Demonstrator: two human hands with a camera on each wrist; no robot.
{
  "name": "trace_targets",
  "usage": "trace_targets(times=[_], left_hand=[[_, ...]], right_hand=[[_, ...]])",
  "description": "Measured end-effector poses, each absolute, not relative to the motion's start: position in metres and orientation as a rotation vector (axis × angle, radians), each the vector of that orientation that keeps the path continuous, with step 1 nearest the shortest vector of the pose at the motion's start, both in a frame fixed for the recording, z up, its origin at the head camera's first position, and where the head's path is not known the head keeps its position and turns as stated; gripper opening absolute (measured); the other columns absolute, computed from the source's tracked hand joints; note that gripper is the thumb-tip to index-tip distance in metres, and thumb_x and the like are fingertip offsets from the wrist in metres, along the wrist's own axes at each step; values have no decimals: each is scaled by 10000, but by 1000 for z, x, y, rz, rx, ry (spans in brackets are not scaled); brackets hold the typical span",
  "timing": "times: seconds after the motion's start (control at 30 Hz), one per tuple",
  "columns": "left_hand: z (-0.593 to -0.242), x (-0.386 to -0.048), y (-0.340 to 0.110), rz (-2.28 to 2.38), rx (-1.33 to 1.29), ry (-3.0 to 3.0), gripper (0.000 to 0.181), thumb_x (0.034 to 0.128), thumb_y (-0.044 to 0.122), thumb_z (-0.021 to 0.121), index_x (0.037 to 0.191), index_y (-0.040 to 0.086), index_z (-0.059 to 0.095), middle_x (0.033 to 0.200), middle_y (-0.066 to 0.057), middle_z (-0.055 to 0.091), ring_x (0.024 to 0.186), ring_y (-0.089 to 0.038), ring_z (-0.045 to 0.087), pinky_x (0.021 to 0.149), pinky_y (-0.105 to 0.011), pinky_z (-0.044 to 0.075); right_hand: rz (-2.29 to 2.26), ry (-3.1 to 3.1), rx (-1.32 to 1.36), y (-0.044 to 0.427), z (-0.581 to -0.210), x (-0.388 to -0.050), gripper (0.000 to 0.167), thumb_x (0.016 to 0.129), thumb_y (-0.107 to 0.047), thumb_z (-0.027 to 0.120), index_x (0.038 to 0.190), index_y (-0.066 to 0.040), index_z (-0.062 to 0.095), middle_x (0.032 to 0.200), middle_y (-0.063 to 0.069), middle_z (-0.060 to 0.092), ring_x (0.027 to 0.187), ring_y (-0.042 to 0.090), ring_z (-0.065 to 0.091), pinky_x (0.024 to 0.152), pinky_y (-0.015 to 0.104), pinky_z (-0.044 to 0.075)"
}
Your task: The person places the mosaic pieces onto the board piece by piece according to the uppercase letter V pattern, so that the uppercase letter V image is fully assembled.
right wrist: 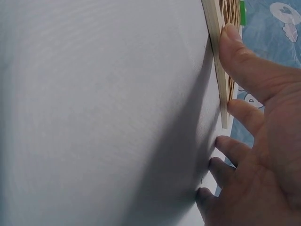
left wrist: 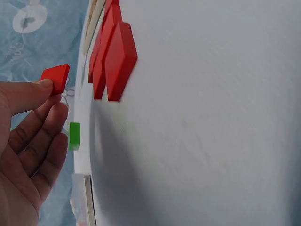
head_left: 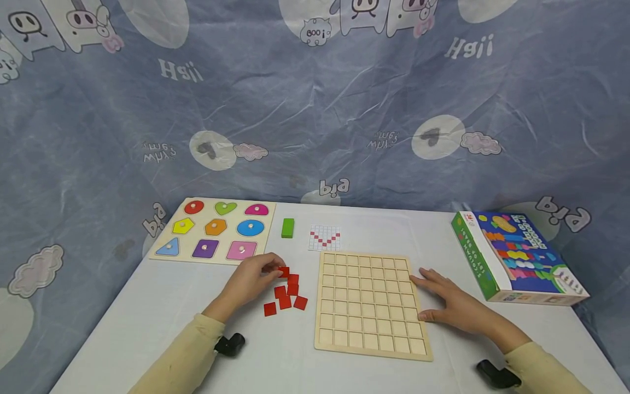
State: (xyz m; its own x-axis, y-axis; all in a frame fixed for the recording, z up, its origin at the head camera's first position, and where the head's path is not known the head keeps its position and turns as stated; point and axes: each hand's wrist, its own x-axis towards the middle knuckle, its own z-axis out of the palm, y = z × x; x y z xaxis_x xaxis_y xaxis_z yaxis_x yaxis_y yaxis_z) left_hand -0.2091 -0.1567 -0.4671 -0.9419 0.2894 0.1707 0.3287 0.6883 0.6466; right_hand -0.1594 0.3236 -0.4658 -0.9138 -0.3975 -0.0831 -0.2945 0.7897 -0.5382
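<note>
Between thumb and fingertips the left hand (head_left: pixel 253 279) pinches a red square tile (head_left: pixel 284 272), also seen as a red tile (left wrist: pixel 56 77) in the left wrist view. Just below and right of it several red tiles (head_left: pixel 285 302) lie loose on the white table. The right hand (head_left: pixel 455 306) rests at the right edge of a wooden grid board (head_left: pixel 370 304), its thumb and index finger touching that edge. In the right wrist view the thumb of the right hand (right wrist: pixel 268 127) lies on the rim of the board (right wrist: pixel 214 28).
A shape puzzle board (head_left: pixel 226 221) lies at the back left, with a green block (head_left: pixel 287 228) beside it. A small card with a red-marked grid (head_left: pixel 325 238) lies behind the wooden board. A colourful box (head_left: pixel 521 257) stands at the right. Patterned cloth (head_left: pixel 315 109) hangs behind.
</note>
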Motion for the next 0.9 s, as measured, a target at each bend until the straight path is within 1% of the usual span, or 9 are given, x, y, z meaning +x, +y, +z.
trace_targets(times=[0.3,0.5,0.77,0.9], left_hand=[[-463,-208,-149,-1262,-541,-2796,222,894,106,792,1048,248,717,911,144,668,897,-87,653,842,-273,557],[-460,-207,-145,-1349,-533,-2773,206,904,111,780,1049,253,744,933,142,706,859,-86,656,806,-266,559],[-458,-203,-133,-1450,-543,-2771,144,931,179,761,1049,261,755,943,117,729,825,-94,649,753,-269,559],[-457,-201,-122,-1450,-550,-2776,150,935,179,756,1056,267,748,947,130,718,823,-98,647,763,-263,558]], right_hand=[[-802,2784,-553,325,-468,-161,873,815,-532,781,1544,-179,454,1619,273,240,1444,586,185,1046,761,255],[-810,2784,-555,326,-469,-160,871,818,-530,780,1545,-182,451,1619,274,239,1445,588,181,1044,765,248],[-816,2785,-566,327,-470,-160,869,823,-529,776,1547,-177,449,1620,278,235,1444,592,175,1041,769,245],[-821,2775,-554,328,-471,-160,878,823,-546,768,1552,-182,441,1628,272,220,1451,589,157,1045,776,225]])
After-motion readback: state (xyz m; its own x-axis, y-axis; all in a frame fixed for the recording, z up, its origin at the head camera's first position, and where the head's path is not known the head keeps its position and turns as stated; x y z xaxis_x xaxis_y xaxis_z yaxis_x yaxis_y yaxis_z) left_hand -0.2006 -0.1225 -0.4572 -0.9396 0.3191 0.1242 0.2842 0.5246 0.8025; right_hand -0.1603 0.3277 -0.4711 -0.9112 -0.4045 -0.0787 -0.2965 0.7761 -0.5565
